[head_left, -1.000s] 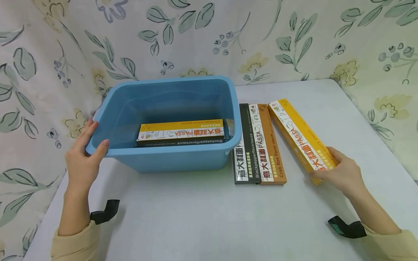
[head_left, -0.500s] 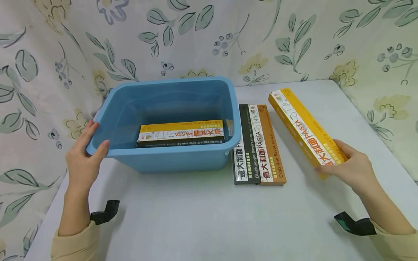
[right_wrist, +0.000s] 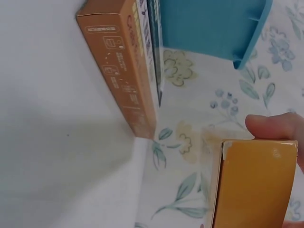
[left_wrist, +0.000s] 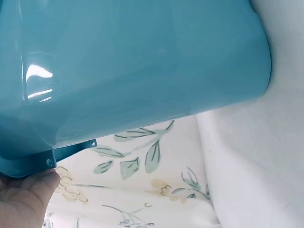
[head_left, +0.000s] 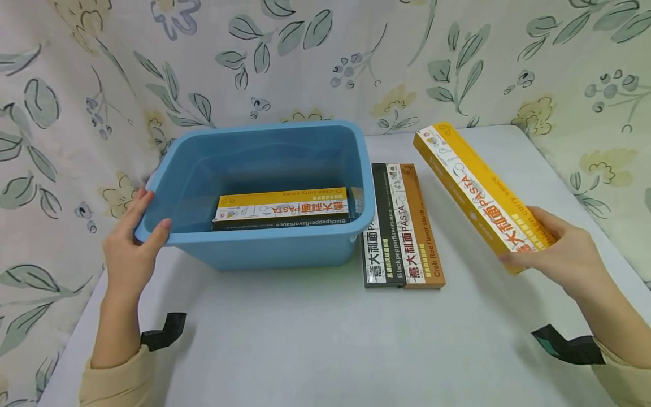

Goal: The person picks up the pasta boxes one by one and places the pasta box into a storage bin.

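My right hand (head_left: 551,254) grips the near end of a long yellow pasta box (head_left: 480,195) and holds it tilted above the table, far end higher; the right wrist view shows the same yellow box (right_wrist: 254,185) with a fingertip (right_wrist: 273,126) on its end. My left hand (head_left: 133,240) holds the left rim of a blue plastic tub (head_left: 264,232); that tub (left_wrist: 133,71) fills the left wrist view, with my fingers (left_wrist: 28,194) under its lip. Inside the tub lies a yellow pasta box (head_left: 282,203) on top of a black one (head_left: 282,223).
A black pasta box (head_left: 381,226) and a brown one (head_left: 419,226) lie side by side on the white table (head_left: 325,339), just right of the tub. The brown box (right_wrist: 126,66) also shows in the right wrist view. A floral cloth (head_left: 325,56) hangs behind and at both sides.
My right hand has lifted the yellow box off the table and raised it, far end tilting up. The left hand and the tub have stayed still.
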Demonstrator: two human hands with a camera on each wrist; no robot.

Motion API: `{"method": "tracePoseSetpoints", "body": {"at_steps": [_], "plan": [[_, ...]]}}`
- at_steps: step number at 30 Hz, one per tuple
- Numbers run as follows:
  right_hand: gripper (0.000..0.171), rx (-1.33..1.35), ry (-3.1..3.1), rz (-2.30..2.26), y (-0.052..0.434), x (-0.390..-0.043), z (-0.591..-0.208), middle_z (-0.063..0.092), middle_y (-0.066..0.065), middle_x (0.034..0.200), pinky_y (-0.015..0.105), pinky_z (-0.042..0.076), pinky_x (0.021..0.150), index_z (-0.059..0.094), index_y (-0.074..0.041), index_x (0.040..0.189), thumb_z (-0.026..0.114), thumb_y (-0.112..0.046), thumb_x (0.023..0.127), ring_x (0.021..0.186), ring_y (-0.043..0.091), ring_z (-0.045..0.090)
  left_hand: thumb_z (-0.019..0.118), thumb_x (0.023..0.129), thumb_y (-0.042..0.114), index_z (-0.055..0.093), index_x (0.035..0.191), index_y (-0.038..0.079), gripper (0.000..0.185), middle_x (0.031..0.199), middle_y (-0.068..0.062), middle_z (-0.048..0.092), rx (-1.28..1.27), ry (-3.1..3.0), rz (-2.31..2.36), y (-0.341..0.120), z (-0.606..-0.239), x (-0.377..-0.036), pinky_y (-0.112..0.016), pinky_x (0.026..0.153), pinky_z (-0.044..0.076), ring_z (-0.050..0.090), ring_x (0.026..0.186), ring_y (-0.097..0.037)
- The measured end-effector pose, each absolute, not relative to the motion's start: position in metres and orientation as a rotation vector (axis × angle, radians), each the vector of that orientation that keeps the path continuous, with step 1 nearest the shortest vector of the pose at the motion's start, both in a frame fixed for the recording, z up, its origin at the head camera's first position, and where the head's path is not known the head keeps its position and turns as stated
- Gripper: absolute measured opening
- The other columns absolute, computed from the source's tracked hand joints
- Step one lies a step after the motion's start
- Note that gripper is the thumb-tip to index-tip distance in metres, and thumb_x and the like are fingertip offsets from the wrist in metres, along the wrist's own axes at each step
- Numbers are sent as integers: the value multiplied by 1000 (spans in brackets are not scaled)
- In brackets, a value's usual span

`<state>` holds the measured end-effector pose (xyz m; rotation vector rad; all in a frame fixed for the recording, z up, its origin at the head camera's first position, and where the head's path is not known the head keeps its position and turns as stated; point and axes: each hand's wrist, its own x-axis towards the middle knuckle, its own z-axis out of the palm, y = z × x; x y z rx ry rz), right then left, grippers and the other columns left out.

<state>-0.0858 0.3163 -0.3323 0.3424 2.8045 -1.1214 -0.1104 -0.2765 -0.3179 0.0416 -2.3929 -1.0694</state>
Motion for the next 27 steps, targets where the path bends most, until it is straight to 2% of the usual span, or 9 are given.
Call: {"method": "tracePoseSetpoints", "body": {"at_steps": [7, 13, 20, 27], "plan": [[104, 269, 2827, -1115, 318, -86, -315, 39, 26, 139, 14, 37, 63, 20, -6, 155, 84, -28, 76, 94, 15, 39, 62, 92, 23, 49, 144, 16, 54, 150, 6, 41, 42, -2391, -1075, -276, -318, -110, -49, 104, 35, 38, 137, -31], [105, 237, 2870, -1094, 322, -88, -306, 41, 22, 136, 12, 40, 61, 21, -7, 155, 86, -26, 74, 92, 13, 39, 62, 92, 24, 49, 144, 16, 55, 150, 8, 40, 44, -2395, -1066, -276, -317, -110, -51, 104, 34, 38, 138, -29], [101, 222, 2840, -1184, 324, -89, -301, 46, -8, 119, 13, 43, 64, 28, -14, 155, 87, -21, 73, 92, 8, 44, 62, 92, 24, 49, 145, 16, 55, 151, 7, 39, 45, -2397, -1073, -276, -317, -110, -53, 104, 34, 37, 138, -30], [96, 180, 2799, -1235, 322, -87, -293, 50, -21, 112, 15, 47, 64, 33, -16, 153, 86, -16, 74, 89, 3, 49, 62, 92, 25, 48, 145, 18, 55, 151, 8, 39, 63, -2406, -1071, -277, -317, -109, -54, 103, 34, 37, 138, -29]]}}
